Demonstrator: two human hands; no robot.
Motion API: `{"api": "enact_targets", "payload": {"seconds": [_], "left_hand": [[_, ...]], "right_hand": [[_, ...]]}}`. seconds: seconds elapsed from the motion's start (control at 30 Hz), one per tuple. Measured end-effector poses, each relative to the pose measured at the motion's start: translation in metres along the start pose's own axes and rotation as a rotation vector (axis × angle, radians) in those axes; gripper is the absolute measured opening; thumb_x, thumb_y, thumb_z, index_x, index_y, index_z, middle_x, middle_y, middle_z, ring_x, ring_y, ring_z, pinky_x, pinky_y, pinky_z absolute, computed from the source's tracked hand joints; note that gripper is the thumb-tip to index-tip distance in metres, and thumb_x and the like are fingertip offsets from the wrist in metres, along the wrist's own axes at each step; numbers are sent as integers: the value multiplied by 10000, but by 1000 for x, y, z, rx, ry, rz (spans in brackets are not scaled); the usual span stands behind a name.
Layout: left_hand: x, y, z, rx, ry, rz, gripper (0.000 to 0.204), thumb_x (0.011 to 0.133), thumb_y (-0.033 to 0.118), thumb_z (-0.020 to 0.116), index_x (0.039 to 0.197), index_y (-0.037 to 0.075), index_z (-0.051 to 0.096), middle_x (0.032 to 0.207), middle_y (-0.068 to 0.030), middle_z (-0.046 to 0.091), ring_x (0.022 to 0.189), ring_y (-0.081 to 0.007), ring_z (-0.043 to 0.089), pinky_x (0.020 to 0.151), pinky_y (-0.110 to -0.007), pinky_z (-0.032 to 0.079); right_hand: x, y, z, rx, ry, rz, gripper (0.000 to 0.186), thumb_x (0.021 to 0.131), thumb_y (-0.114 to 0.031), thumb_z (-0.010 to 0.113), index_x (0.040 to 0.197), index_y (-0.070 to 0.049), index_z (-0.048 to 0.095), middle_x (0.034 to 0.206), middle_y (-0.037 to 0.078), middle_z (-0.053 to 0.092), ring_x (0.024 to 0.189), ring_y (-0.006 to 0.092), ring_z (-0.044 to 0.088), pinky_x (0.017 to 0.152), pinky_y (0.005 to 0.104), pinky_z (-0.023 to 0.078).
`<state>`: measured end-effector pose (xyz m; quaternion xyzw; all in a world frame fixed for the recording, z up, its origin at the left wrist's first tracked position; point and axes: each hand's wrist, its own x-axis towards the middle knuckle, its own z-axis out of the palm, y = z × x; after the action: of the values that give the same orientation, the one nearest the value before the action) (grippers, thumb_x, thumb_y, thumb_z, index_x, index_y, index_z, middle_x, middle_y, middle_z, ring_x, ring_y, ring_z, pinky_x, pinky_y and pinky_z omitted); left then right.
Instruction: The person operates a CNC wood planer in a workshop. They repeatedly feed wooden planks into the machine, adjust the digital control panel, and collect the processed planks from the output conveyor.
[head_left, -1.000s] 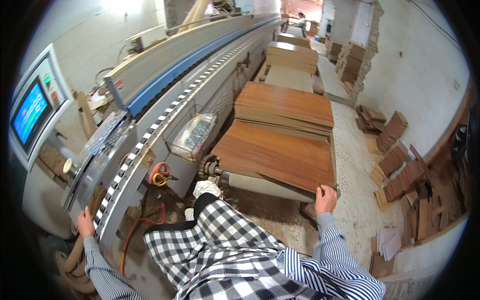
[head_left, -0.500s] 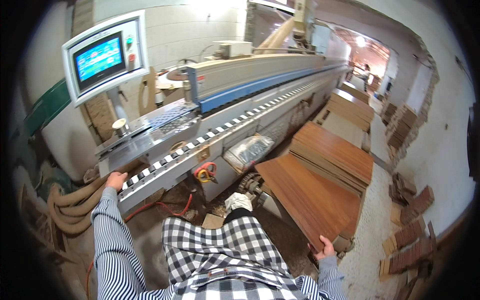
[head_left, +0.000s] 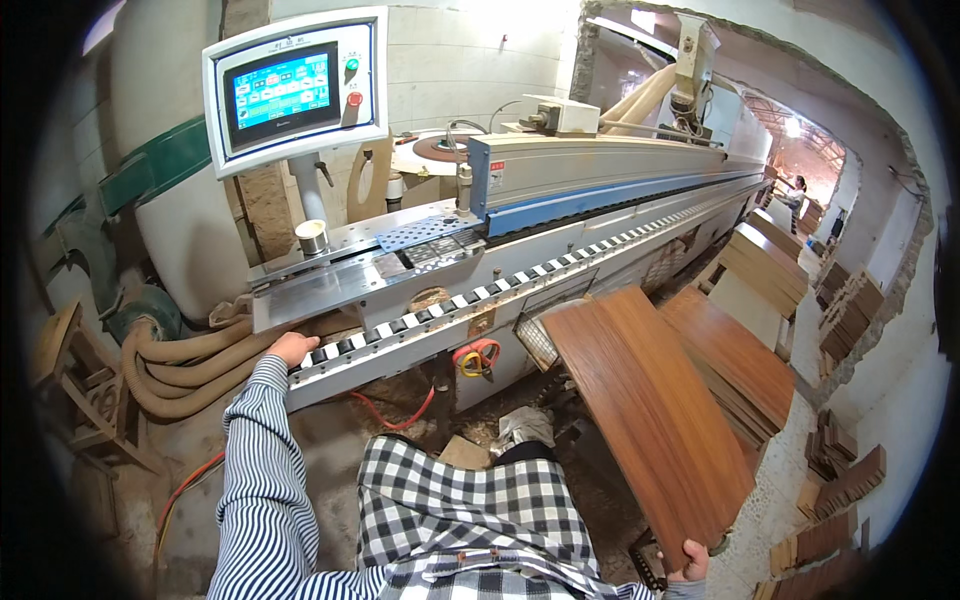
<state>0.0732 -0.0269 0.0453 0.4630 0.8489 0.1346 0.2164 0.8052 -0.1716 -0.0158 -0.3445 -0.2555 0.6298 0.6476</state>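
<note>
My right hand (head_left: 690, 562) grips the near corner of a reddish-brown wood-grain panel (head_left: 655, 410), thumb on top and the other fingers partly hidden beneath. The panel slants up off a stack of similar panels (head_left: 735, 345), its far end near the machine's side. My left hand (head_left: 294, 348) is closed over the near end of the black-and-white roller rail (head_left: 430, 318), its fingertips partly hidden. Beside that hand is the metal infeed table (head_left: 325, 295) of a long edge-banding machine (head_left: 600, 180).
A control screen (head_left: 283, 92) stands on a post at left. Thick ribbed hoses (head_left: 185, 375) curl below it. Red-and-yellow-handled scissors (head_left: 476, 358) hang on the machine's side. More board stacks (head_left: 765, 265) line the right, with strips (head_left: 825, 535) along the wall. Another person (head_left: 797, 192) is far back.
My right hand has raised the panel off the stack and swung its far end toward the machine. My left hand stays on the rail end. The whole view has shifted.
</note>
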Motion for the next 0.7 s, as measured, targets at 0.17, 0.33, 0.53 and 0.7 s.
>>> {"api": "enact_targets", "payload": {"seconds": [0.17,0.33,0.53,0.7], "left_hand": [[-13,-5,-3,40,105,-28,512,868,418,405,1013,-39,586,1066,-204,574,1006,-322,529,874,-367,392],[-20,11,-5,9,85,-97,509,849,436,410,1068,12,588,1146,-167,546,1052,-306,513,905,-394,380],[-38,17,-13,-44,122,-124,509,832,412,464,1043,-37,581,1081,-199,574,1015,-307,537,888,-358,390],[-36,25,-11,-37,108,-130,491,842,418,435,1087,17,576,1129,-168,558,1059,-292,517,913,-369,378]], "right_hand": [[59,32,97,42,-240,193,631,687,-62,550,1261,10,297,1138,213,483,919,358,572,656,439,549],[90,82,184,14,-410,341,519,743,-37,548,1209,58,341,1063,199,531,899,315,591,691,439,544],[89,115,277,-68,-775,588,372,819,-110,534,1131,73,446,994,195,587,864,271,610,773,374,518],[95,160,285,-369,-929,756,301,868,-211,539,985,65,512,679,127,613,565,171,608,499,243,503]]}}
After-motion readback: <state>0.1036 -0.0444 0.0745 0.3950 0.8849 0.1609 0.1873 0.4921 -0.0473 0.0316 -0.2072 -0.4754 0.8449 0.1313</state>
